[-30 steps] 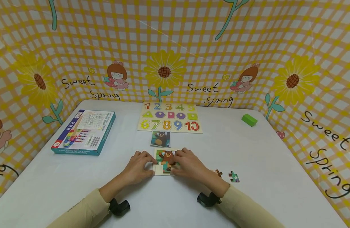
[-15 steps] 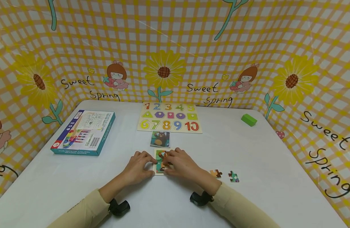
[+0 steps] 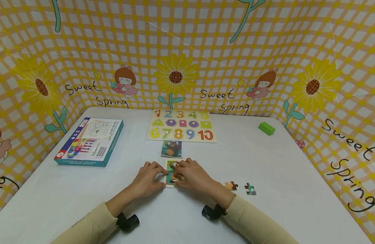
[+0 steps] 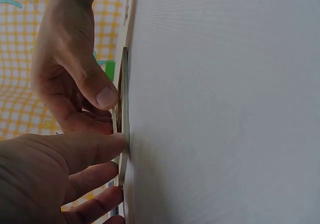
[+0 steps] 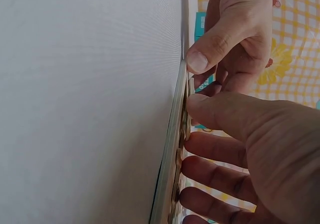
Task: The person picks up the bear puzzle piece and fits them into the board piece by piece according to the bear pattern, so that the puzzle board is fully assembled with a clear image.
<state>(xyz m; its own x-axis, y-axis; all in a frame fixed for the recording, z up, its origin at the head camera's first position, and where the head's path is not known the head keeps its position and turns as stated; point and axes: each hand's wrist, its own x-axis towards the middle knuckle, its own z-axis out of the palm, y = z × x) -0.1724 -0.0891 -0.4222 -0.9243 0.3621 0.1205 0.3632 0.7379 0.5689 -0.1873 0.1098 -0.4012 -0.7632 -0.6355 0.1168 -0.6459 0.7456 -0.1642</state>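
Observation:
In the head view, a small bear jigsaw tray (image 3: 166,165) lies mid-table. My left hand (image 3: 148,179) holds its left edge between thumb and fingers. My right hand (image 3: 194,176) covers the tray's right side, thumb low and fingers bent above, gripping a green and orange puzzle piece (image 3: 170,179) at the lower left corner. Teal jigsaw parts show above that piece. In the right wrist view, my right fingertips (image 5: 187,166) touch pieces that stand slightly proud of the tray. Just beyond the tray lies a bear picture card (image 3: 171,149).
Two loose puzzle pieces lie to the right: an orange-brown piece (image 3: 231,185) and a teal piece (image 3: 250,189). Behind stands a number board (image 3: 182,128). A flat toy box (image 3: 90,142) is on the left, a green block (image 3: 267,128) at the back right.
My right hand has moved left and carried the piece into the tray's lower left corner. In the last half second it shifts only slightly. My left hand keeps its place.

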